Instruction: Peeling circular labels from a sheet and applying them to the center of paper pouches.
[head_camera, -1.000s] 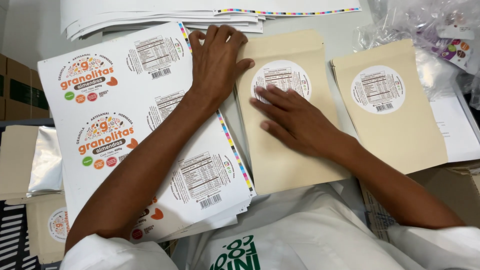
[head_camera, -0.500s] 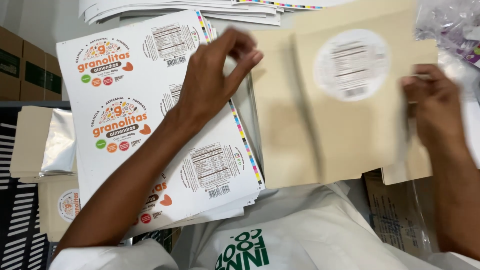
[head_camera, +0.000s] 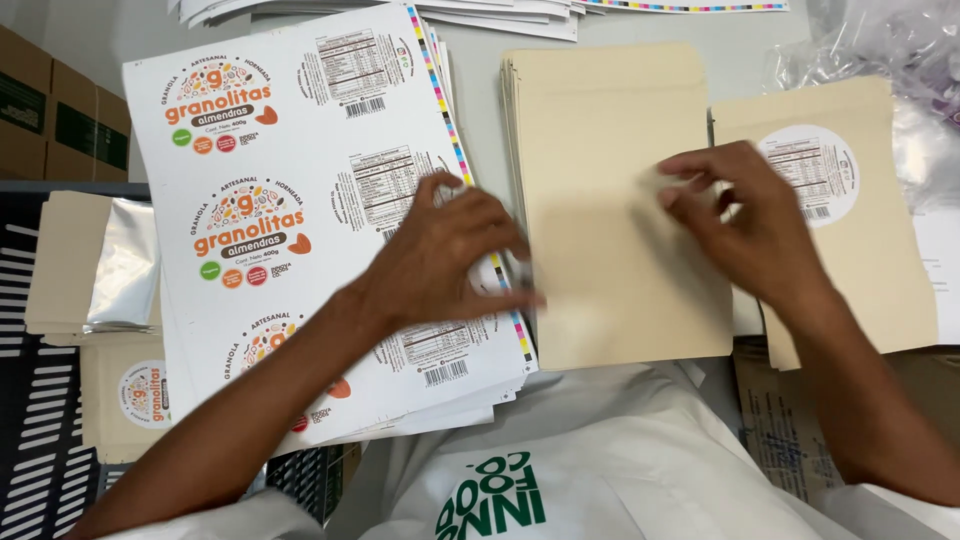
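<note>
Looking down from the head camera, the left hand (head_camera: 450, 250) rests on the stack of printed label sheets (head_camera: 290, 210), fingers curled and pinching at a round sticker near its right edge. The right hand (head_camera: 745, 225) pinches something small over the stack of plain tan pouches (head_camera: 615, 200) on the table (head_camera: 480, 70); what it grips I cannot tell. A sticker could go on crooked or creased, since both hands work at once. A labelled pouch (head_camera: 850, 200) lies just beside, clear plastic wrap (head_camera: 880, 50) behind it, and silver pouches (head_camera: 125, 265) sit at far left.
</note>
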